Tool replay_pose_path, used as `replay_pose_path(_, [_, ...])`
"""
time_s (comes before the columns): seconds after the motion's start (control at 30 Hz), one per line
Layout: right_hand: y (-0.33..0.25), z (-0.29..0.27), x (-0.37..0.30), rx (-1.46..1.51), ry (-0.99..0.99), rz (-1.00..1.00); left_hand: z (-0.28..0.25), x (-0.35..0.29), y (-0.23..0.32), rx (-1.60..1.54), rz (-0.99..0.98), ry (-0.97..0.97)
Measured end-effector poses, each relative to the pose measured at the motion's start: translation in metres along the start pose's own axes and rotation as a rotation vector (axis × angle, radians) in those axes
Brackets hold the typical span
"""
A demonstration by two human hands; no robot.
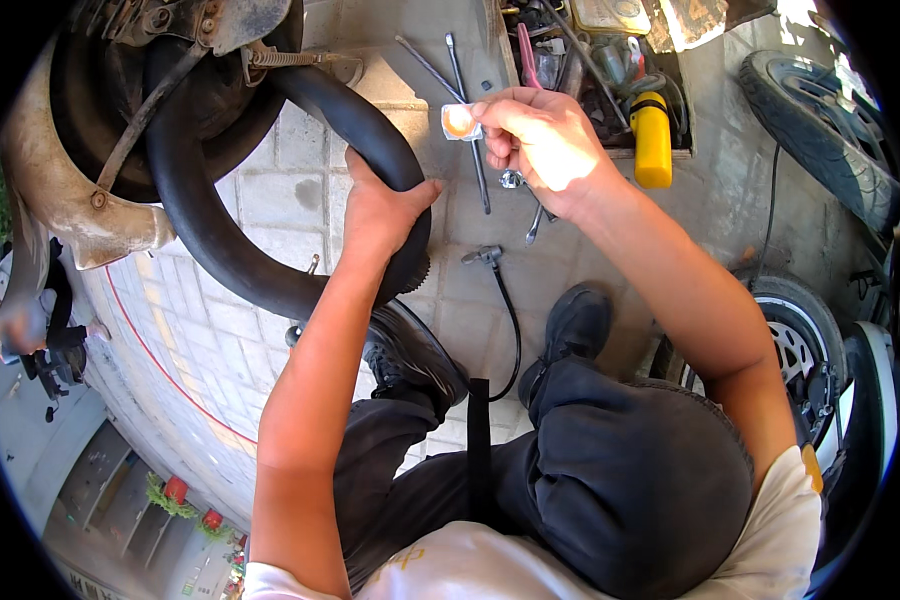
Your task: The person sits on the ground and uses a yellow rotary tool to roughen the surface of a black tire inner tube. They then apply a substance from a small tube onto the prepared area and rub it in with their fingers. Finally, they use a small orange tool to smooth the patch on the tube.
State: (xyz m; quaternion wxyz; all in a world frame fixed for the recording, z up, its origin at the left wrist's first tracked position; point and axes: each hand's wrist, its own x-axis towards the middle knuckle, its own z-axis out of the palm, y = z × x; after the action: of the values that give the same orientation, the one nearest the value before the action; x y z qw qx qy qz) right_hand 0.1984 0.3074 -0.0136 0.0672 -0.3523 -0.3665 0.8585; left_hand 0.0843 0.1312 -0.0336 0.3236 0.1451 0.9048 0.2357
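My left hand is closed round a black rubber inner tube, its thumb over the right side. The tube forms a large loop, and its upper part reaches into the wheel area of a scooter at the upper left. A metal valve stem stands out from the tube's lower inner side. Right of the tube, my right hand pinches a small square tube patch between thumb and fingertips. The patch has an orange round centre on a pale, shiny backing and is apart from the tube.
Metal rods lie on the paving beyond my right hand. A toolbox with a yellow bottle stands behind. An air hose chuck rests between my feet. Tyres and a wheel are at right; a red hose runs left.
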Motion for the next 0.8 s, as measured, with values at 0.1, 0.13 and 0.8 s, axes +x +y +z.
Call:
replay_pose_path(0.1, [-0.001, -0.009, -0.006, -0.014, -0.053, -0.012, -0.034, -0.005, -0.006, -0.174, -0.023, -0.208])
replay_pose_path(0.13, [-0.001, -0.012, -0.007, -0.020, -0.090, -0.027, -0.059, -0.010, -0.013, -0.211, -0.103, -0.299])
replay_pose_path(0.8, [-0.050, -0.023, -0.079, -0.776, -0.264, 0.047, -0.104, -0.018, -0.076, -1.129, -0.117, -0.626])
